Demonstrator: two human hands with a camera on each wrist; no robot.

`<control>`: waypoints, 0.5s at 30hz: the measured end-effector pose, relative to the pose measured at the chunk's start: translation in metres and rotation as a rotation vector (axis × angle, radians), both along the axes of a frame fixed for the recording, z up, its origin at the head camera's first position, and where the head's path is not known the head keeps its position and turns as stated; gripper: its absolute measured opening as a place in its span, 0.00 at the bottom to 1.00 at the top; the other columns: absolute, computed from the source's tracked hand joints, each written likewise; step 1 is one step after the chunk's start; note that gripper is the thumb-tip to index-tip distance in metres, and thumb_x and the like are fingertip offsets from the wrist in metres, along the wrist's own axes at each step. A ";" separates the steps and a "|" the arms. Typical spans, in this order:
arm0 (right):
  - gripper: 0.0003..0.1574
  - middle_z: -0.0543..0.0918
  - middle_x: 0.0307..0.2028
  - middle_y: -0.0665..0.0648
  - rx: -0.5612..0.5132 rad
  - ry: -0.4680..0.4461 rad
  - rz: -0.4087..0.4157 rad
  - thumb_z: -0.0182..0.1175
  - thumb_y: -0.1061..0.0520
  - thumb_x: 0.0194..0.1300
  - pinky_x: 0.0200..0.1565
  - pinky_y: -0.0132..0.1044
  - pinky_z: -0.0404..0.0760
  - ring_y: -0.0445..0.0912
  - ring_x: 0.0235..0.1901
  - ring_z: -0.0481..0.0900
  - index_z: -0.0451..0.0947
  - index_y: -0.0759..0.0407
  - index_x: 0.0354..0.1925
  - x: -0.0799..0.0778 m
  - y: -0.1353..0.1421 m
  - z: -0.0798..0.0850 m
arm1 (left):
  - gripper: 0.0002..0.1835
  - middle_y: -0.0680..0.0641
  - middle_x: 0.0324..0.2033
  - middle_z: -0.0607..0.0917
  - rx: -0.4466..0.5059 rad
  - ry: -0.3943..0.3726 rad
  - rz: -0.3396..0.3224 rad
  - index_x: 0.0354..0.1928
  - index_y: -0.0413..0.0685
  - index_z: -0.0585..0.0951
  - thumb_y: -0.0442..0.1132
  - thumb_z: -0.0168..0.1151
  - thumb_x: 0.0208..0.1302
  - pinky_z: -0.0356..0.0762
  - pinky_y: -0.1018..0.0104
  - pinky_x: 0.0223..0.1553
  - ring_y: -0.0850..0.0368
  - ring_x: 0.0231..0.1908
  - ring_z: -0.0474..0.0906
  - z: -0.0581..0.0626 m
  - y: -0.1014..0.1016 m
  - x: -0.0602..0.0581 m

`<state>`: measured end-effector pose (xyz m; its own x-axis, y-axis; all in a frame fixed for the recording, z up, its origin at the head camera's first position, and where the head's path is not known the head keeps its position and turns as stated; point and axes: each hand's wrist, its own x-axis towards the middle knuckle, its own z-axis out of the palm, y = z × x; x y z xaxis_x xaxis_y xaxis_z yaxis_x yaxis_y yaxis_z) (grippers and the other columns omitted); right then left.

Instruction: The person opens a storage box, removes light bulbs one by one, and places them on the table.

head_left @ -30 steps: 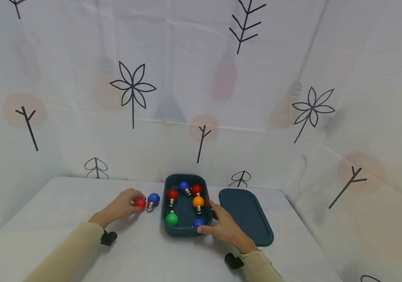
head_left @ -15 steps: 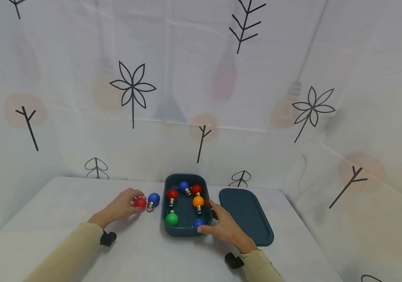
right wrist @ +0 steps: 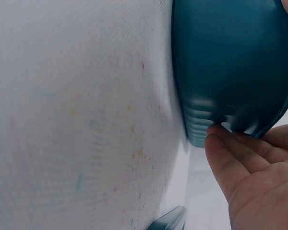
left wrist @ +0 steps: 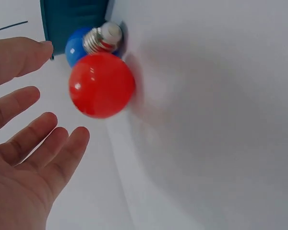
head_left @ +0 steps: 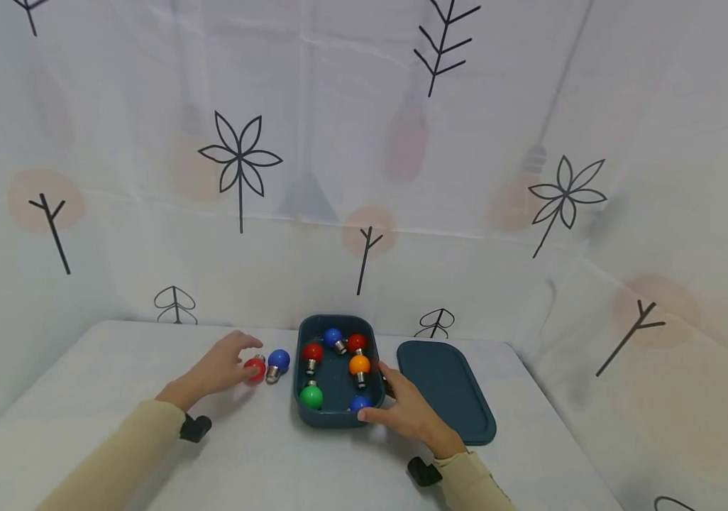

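While the left hand (head_left: 216,367) spreads its fingers wide, one loose red bulb (head_left: 255,370) lies toward the desk's (head_left: 274,461) far edge, left of the box (head_left: 326,421); right hand (head_left: 407,413) grips the box's near right corner. Bulb: probably light, slick, fragile; best pinched round its globe.

the red bulb (left wrist: 102,85) looks glossy, its base (left wrist: 93,42) metallic.

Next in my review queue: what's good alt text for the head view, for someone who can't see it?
A person's open left hand is at a red bulb on a white table, while the right hand holds a dark box containing six bulbs. A blue bulb lies between red bulb and box; a lid lies right.
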<state>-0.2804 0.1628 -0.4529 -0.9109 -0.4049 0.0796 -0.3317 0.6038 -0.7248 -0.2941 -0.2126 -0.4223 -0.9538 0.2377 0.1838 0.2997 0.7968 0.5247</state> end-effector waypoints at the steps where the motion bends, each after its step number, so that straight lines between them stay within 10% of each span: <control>1: 0.64 0.57 0.70 0.63 0.003 -0.002 -0.002 0.67 0.33 0.52 0.60 0.55 0.68 0.58 0.62 0.68 0.48 0.57 0.74 0.000 0.000 0.000 | 0.25 0.40 0.53 0.75 -0.002 0.011 -0.010 0.57 0.43 0.77 0.38 0.68 0.57 0.76 0.46 0.50 0.41 0.53 0.72 0.002 0.002 0.001; 15: 0.64 0.57 0.70 0.63 0.006 0.000 -0.005 0.67 0.33 0.52 0.60 0.55 0.69 0.58 0.62 0.68 0.48 0.57 0.74 0.000 0.000 -0.001 | 0.22 0.44 0.49 0.76 0.059 0.074 -0.178 0.55 0.44 0.78 0.38 0.69 0.57 0.81 0.61 0.43 0.47 0.44 0.76 0.022 0.050 0.012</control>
